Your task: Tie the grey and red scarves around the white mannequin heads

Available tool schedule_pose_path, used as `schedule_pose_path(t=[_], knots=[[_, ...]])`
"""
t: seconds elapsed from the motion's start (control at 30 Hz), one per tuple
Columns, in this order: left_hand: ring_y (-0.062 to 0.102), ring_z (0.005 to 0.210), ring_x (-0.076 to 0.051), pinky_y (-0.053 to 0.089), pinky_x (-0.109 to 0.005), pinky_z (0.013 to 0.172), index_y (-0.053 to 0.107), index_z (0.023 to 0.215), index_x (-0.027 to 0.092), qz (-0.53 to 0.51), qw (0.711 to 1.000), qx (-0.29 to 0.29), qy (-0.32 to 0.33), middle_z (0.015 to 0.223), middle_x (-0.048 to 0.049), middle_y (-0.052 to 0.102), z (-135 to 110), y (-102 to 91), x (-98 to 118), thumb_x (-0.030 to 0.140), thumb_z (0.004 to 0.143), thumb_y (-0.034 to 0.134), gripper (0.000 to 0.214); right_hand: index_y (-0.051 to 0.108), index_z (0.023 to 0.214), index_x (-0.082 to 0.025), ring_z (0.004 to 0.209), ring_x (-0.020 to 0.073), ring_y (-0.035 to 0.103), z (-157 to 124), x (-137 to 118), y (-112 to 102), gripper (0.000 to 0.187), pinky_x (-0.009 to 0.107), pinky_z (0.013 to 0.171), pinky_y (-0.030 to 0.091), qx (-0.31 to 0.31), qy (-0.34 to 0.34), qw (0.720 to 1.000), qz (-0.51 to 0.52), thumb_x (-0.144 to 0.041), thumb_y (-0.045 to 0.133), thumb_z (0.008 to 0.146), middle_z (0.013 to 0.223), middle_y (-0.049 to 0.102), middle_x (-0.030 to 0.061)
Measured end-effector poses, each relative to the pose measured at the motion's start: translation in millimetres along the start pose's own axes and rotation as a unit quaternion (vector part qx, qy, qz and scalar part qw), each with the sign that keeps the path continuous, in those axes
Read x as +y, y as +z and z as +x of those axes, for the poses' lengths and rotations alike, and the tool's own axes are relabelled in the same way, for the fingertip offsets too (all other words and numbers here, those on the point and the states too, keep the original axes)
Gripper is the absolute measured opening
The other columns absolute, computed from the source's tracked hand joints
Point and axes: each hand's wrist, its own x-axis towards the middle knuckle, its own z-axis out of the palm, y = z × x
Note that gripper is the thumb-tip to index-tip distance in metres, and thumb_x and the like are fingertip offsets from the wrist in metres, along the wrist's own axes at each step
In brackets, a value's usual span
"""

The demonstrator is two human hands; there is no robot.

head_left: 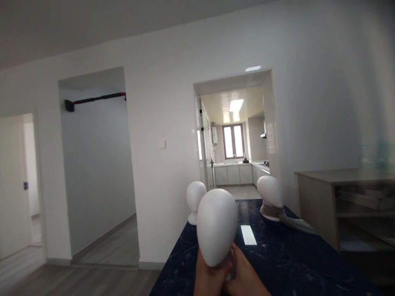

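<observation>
A smooth white mannequin head (217, 226) stands close in front of me at the near part of the dark blue marbled table (262, 259). My left hand (206, 269) and my right hand (242, 265) come together low at its neck. Their fingers look closed, but the head and the wrists hide most of them. A small greyish strip (233, 265) shows between the hands; I cannot tell what it is. Farther off stand a second white mannequin head (196, 197) at left and a third white mannequin head (270, 191) at right, with a grey scarf (271, 211) wrapped round its base.
The scarf's loose end trails to the table's right edge. A wooden shelf cabinet (317, 197) with things inside stands to the right. Beyond the table a doorway (236, 78) opens onto a kitchen. At left are a recess (98, 164) and a door (12, 185).
</observation>
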Motion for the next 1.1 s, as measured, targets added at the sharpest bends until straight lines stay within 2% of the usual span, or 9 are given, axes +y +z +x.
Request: schedule_pose_path(t=[0.07,0.13,0.27,0.37,0.47,0.57,0.67,0.83,1.1], knots=[[0.071,0.120,-0.042,0.059,-0.049,0.104,0.069,0.124,0.021,0.005,0.999,0.044,-0.013,0.123,-0.0152,0.077,17,-20.3,0,0.042,0.057,0.099,0.076,0.052,0.158,-0.027,0.155,0.0348,0.045,-2,-9,-5,0.101,0.049,0.133,0.029,-0.083,-0.027,0.995,-0.055,-0.013,0.081,0.062,0.167,0.050,0.0089],[0.073,0.115,-0.041,0.060,-0.048,0.101,0.072,0.114,0.022,0.016,0.997,0.075,-0.003,0.114,-0.0132,0.080,41,-44.9,-1,0.044,0.058,0.099,0.066,0.046,0.163,-0.027,0.157,0.0318,0.041,-4,-8,-25,0.102,0.047,0.134,0.026,-0.124,-0.026,0.987,-0.103,-0.013,0.077,0.067,0.170,0.045,0.0076],[0.075,0.110,-0.042,0.062,-0.049,0.093,0.074,0.108,0.019,0.064,0.986,0.148,0.053,0.112,-0.0149,0.082,101,-92.8,-11,0.051,0.060,0.095,0.062,0.060,0.150,-0.026,0.147,0.0281,0.054,-6,24,-81,0.068,0.044,0.129,0.036,-0.009,-0.012,0.974,-0.227,-0.020,0.064,0.083,0.157,0.060,0.0094],[0.076,0.104,-0.043,0.061,-0.053,0.091,0.074,0.101,0.014,0.097,0.977,0.171,0.085,0.106,-0.0189,0.082,136,-113.7,-30,0.053,0.056,0.092,0.062,0.067,0.133,-0.023,0.122,0.0275,0.068,-6,59,-111,0.046,0.043,0.112,0.051,0.083,-0.002,0.952,-0.295,-0.024,0.055,0.089,0.130,0.071,0.0122],[0.078,0.102,-0.042,0.062,-0.053,0.092,0.073,0.102,0.014,0.129,0.976,0.151,0.089,0.106,-0.0184,0.083,154,-116.5,-59,0.053,0.056,0.090,0.063,0.065,0.125,-0.021,0.100,0.0243,0.070,-6,80,-119,0.037,0.039,0.094,0.056,0.123,0.004,0.941,-0.314,-0.026,0.049,0.092,0.111,0.070,0.0099],[0.078,0.106,-0.041,0.062,-0.050,0.094,0.072,0.106,0.014,0.166,0.973,0.146,0.066,0.109,-0.0184,0.082,160,-110.6,-84,0.054,0.057,0.087,0.065,0.063,0.123,-0.022,0.094,0.0220,0.068,-4,88,-115,0.035,0.036,0.089,0.056,0.117,-0.008,0.943,-0.311,-0.024,0.049,0.091,0.106,0.067,0.0071],[0.074,0.118,-0.042,0.060,-0.050,0.102,0.070,0.113,0.014,0.188,0.969,0.148,0.059,0.117,-0.0191,0.081,163,-106.2,-96,0.056,0.059,0.085,0.070,0.064,0.119,-0.022,0.091,0.0217,0.068,-1,88,-111,0.032,0.035,0.087,0.055,0.124,-0.005,0.943,-0.308,-0.024,0.050,0.090,0.101,0.066,0.0055],[0.073,0.120,-0.044,0.059,-0.051,0.102,0.070,0.110,0.017,0.209,0.967,0.142,0.043,0.113,-0.0167,0.082,164,-105.5,-93,0.062,0.057,0.082,0.071,0.064,0.115,-0.021,0.085,0.0221,0.067,4,78,-106,0.030,0.035,0.082,0.053,0.161,0.016,0.938,-0.305,-0.022,0.051,0.088,0.097,0.065,0.0052],[0.074,0.114,-0.048,0.064,-0.052,0.092,0.070,0.086,0.026,0.260,0.958,0.112,0.038,0.092,-0.0108,0.083,168,-105.0,-79,0.065,0.045,0.081,0.057,0.062,0.110,-0.022,0.084,0.0211,0.065,4,64,-106,0.026,0.032,0.079,0.050,0.168,0.038,0.935,-0.310,-0.018,0.051,0.086,0.096,0.064,0.0044]])
